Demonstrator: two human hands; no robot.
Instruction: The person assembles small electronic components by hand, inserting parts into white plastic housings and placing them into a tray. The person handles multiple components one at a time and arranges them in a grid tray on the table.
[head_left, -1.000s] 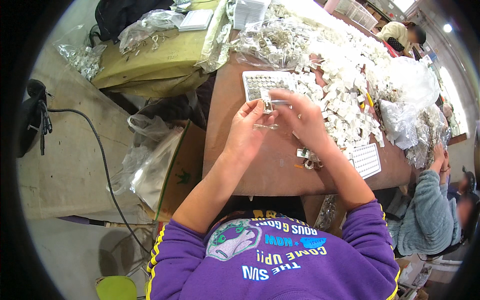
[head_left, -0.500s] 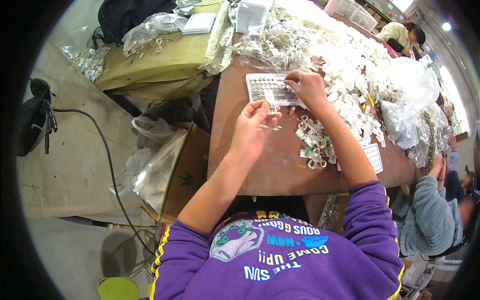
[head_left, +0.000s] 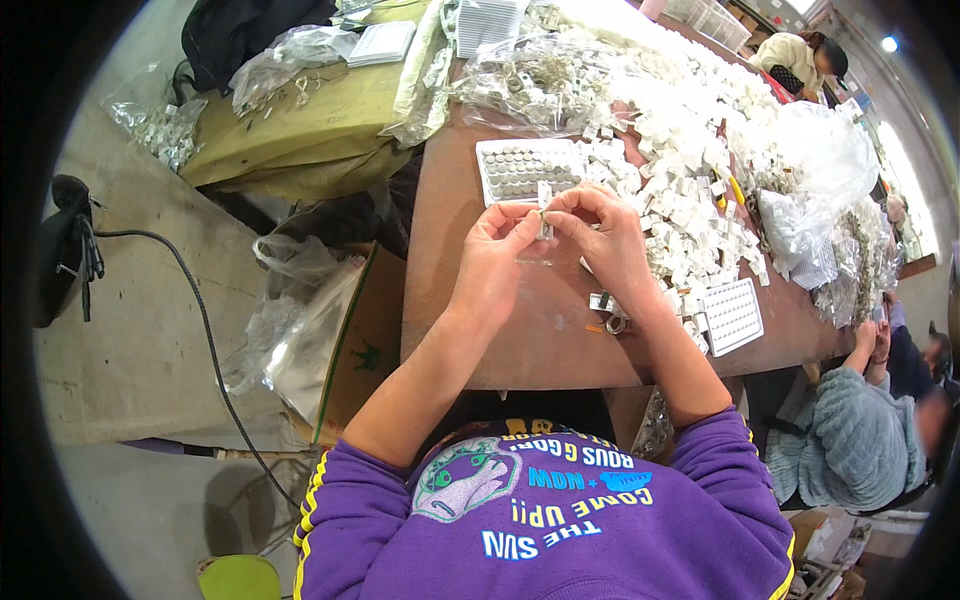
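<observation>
In front of my chest, my left hand (head_left: pixel 502 245) is closed on a small white-tagged piece (head_left: pixel 544 192), with a thin pale band hanging below its fingers. My right hand (head_left: pixel 605 235) meets it there, thumb and fingertips pinched against the same piece; whatever is between them is too small to make out. Just beyond the hands lies a white tray (head_left: pixel 487 168) with rows of round silvery discs that look like button cells. Close to my right wrist are a few ring-like clear bands (head_left: pixel 616 323) with tags, partly hidden by the forearm.
A large heap of white-tagged pieces (head_left: pixel 690 200) covers the table's right side, with a yellow-handled tool (head_left: pixel 736 190) in it. A second white tray (head_left: pixel 733 316) lies near the front edge. Plastic bags (head_left: pixel 820 165) and a cardboard box (head_left: pixel 365 340) flank the area. Other people sit at right.
My right hand has come back from the disc tray toward me and joined my left hand at the white-tagged piece. The view has shifted slightly.
</observation>
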